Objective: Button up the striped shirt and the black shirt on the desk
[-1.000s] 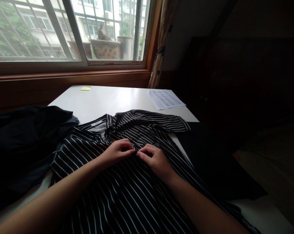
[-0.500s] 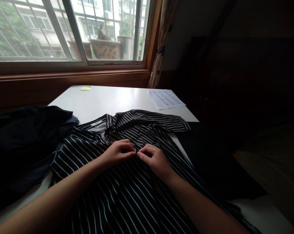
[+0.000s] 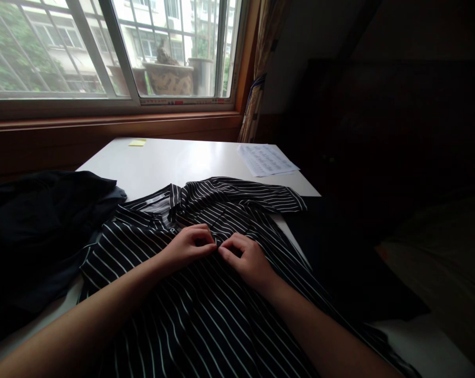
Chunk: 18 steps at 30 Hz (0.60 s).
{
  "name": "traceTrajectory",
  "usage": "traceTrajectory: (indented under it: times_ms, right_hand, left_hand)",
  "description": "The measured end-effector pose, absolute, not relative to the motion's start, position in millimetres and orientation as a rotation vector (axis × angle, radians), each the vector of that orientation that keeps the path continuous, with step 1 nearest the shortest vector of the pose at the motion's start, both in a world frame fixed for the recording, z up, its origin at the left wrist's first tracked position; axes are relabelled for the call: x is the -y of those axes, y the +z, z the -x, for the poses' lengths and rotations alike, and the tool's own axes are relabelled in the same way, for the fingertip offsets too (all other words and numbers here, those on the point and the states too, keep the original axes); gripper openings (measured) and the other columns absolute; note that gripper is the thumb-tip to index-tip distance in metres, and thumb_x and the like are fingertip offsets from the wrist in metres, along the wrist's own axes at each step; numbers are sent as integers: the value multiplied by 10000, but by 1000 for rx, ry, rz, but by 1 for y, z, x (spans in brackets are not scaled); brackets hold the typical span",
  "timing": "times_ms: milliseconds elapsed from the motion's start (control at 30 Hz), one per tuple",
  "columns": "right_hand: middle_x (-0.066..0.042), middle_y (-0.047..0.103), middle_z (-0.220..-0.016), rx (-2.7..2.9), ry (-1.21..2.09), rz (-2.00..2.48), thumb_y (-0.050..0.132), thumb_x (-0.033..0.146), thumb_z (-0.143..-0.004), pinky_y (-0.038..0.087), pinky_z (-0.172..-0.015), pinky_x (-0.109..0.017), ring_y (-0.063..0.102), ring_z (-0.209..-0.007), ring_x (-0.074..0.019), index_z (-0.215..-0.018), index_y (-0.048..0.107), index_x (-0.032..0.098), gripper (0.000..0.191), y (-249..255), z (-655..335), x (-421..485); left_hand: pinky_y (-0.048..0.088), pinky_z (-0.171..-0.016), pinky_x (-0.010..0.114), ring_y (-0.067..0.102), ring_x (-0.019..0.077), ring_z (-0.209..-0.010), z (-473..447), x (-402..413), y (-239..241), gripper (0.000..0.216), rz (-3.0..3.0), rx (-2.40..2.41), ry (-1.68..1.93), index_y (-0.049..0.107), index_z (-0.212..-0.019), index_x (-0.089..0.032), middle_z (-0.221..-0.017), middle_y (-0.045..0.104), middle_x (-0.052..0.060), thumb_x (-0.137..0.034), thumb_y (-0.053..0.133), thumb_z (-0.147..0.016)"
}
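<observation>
A black shirt with white stripes [image 3: 206, 315] lies spread over the table, its collar toward the window and one short sleeve stretched to the right. My left hand [image 3: 192, 244] pinches the front of the shirt below the collar, thumb against fingertips. Close beside it, my right hand [image 3: 249, 257] pinches the same strip of cloth, the two sets of fingertips almost touching. A small round button [image 3: 172, 230] shows just above my left hand. Whatever lies exactly between the fingertips is too small to make out.
A dark heap of clothing [image 3: 44, 231] sits at the left. On the white table [image 3: 174, 163] are a yellow sticky note [image 3: 137, 142] and printed sheets [image 3: 266, 159]. Dark cloth [image 3: 355, 262] hangs over the right edge. A barred window [image 3: 174, 47] and a tied curtain [image 3: 256, 94] stand behind.
Both hands keep their pinch on the shirt front; the right fingers shift very slightly. The whole view has slid a little, and the shirt lies as before.
</observation>
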State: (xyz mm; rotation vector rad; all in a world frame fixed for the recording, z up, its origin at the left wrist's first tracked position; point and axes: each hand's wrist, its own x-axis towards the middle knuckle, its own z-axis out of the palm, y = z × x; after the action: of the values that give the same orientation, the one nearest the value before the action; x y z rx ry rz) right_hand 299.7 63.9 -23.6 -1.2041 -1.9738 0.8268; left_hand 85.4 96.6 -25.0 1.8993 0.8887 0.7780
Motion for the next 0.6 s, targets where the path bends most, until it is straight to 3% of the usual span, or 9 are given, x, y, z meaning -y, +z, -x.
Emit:
traceTrajectory:
  times_ms: [167,600]
  right_hand:
    - [3,639,-811,1996,840,1213,694,277,-836,447,-679,-264,581,-730,-131,-836,693,202,76,-25,-299,-64]
    - [-1,656,-827,1891,916,1215,696,164,-804,475,-750,-262,626,-807,-144,-839,730,216,71,-21,-298,-64]
  left_hand:
    - [414,-697,237,539,129,-765,-86,-97,-26,270,-1893,-914,779,650,-729,-133,-811,574,23,-354,665,-883]
    - [400,-697,243,524,137,-763,-87,-96,-25,276,-1885,-930,788,640,-711,-129,-795,566,29,-353,661,-871]
